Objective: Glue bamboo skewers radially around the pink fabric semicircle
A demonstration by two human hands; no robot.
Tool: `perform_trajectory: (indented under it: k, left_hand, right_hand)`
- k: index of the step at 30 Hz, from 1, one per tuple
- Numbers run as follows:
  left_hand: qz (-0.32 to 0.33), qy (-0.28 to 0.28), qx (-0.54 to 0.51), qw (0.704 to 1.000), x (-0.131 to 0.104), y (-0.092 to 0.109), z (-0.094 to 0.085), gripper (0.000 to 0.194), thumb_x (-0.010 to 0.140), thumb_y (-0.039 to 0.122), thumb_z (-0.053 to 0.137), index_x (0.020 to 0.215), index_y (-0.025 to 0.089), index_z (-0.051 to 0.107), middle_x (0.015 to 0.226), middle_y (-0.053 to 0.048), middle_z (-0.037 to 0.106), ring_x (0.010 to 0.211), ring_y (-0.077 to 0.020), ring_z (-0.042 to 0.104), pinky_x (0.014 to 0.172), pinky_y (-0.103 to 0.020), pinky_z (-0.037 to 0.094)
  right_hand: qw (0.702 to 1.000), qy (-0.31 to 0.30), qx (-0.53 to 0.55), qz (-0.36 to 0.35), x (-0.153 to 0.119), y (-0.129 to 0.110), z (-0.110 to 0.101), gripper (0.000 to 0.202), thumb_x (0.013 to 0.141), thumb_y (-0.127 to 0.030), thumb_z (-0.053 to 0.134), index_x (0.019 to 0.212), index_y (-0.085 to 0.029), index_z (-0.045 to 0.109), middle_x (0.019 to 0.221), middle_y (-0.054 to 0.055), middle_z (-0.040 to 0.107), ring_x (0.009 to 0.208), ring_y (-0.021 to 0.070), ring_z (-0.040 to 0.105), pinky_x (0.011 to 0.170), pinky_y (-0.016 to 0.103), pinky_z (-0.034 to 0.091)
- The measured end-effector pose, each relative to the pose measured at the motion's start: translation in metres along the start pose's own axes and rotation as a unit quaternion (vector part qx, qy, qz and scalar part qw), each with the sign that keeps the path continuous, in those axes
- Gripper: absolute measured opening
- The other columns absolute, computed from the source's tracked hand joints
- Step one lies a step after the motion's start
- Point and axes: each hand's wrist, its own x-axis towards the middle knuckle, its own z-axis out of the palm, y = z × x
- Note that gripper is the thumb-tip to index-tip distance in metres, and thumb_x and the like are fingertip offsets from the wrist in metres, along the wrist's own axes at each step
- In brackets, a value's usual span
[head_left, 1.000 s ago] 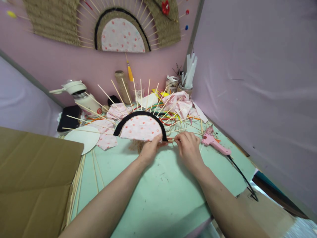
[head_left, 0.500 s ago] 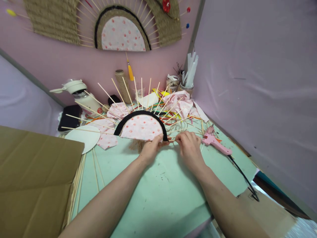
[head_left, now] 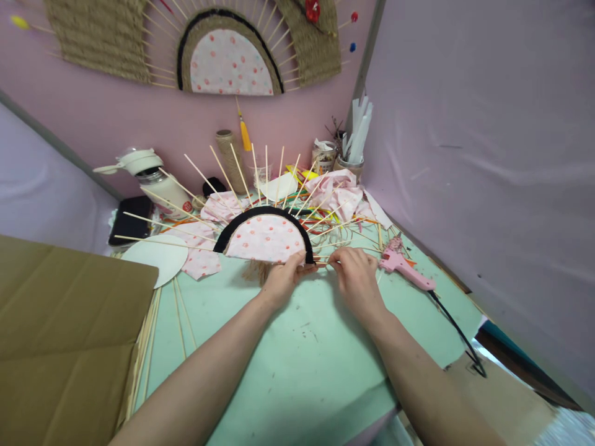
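Observation:
A half-round piece (head_left: 264, 238) covered in pink-dotted white fabric, with a black curved border, is held just above the table. Thin wooden sticks fan outward from its border. My left hand (head_left: 281, 282) grips its lower right corner, thumb on the front and fingers underneath. Beside that corner, my right hand (head_left: 356, 272) pinches a thin wooden stick (head_left: 321, 263) that runs to the border's end. A tuft of brown fibre (head_left: 259, 271) shows below the flat edge.
A pink glue gun (head_left: 406, 269) lies at right with its black cord. Cardboard (head_left: 69, 334) and loose sticks (head_left: 179, 316) are at left. Behind stand a bottle (head_left: 162, 192), a twine spool (head_left: 231, 161), jars (head_left: 324, 155) and fabric scraps (head_left: 337, 192). A similar half-round piece (head_left: 232, 62) hangs on the wall.
Almost nothing differs. My right fingertips have shifted very slightly left along the stick, while my left hand and the half-round piece stay in place.

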Motion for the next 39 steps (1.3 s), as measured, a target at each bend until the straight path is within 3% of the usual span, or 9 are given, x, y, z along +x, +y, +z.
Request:
perform_trajectory:
  k: [9,21,39]
  left_hand:
    - [-0.016,-0.001,-0.024,1.0,-0.0008,0.0017,0.002,0.031,0.069,0.043,0.074,0.082,0.015,0.073,0.089,-0.01,0.076,0.086,-0.0292,0.073,0.093,-0.046,0.052]
    - [-0.009,0.013,-0.023,1.0,0.0013,0.0,-0.0008,0.029,0.069,0.041,0.074,0.081,0.015,0.072,0.088,-0.007,0.075,0.085,-0.0265,0.072,0.09,-0.042,0.053]
    - [-0.006,0.0,-0.003,1.0,0.002,-0.0034,-0.0033,0.034,0.07,0.045,0.072,0.086,0.015,0.073,0.096,-0.009,0.074,0.096,-0.0283,0.07,0.096,-0.043,0.051]
  right_hand:
    - [1.0,0.006,0.015,-0.021,-0.0006,0.0017,-0.0011,0.011,0.093,-0.017,0.05,0.085,-0.022,0.056,0.084,0.001,0.069,0.083,0.0193,0.06,0.079,0.035,0.028]
    - [0.999,0.019,0.039,-0.003,-0.0014,0.0021,0.0003,0.013,0.083,-0.018,0.061,0.093,-0.023,0.056,0.09,0.001,0.069,0.088,0.0208,0.061,0.082,0.036,0.03]
    - [0.999,0.008,0.038,-0.015,-0.0012,0.0029,0.001,0.01,0.085,-0.015,0.055,0.091,-0.023,0.052,0.087,0.001,0.067,0.084,0.0209,0.059,0.08,0.036,0.031]
